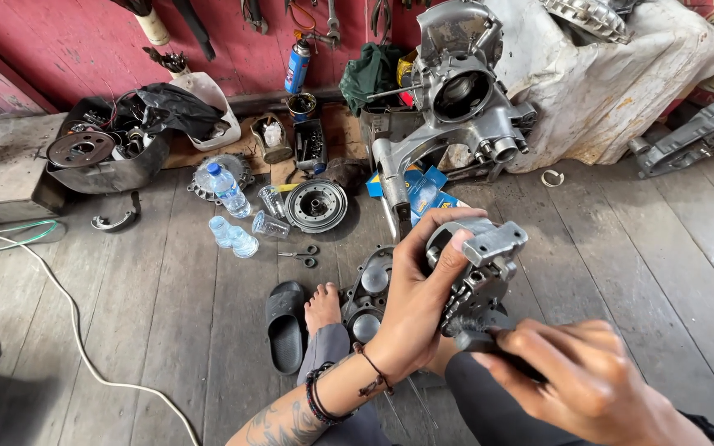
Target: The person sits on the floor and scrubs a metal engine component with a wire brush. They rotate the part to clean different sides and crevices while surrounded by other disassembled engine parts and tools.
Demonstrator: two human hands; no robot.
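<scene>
1. The left hand is closed around a grey metal engine part, thumb over its top and fingers wrapped behind, holding it up above the person's lap, over the near middle of the wooden floor.
2. The right hand is closed on a dark tool handle whose end meets the underside of the part.
3. Just below the held part, a dark engine cover lies on the floor beside a bare foot and a black sandal.
4. Farther off, a round metal disc, small scissors and a plastic water bottle lie on the boards.
5. A large engine casing stands near the far edge, by the red wall.
6. A metal basin of parts sits toward the far left corner.
</scene>
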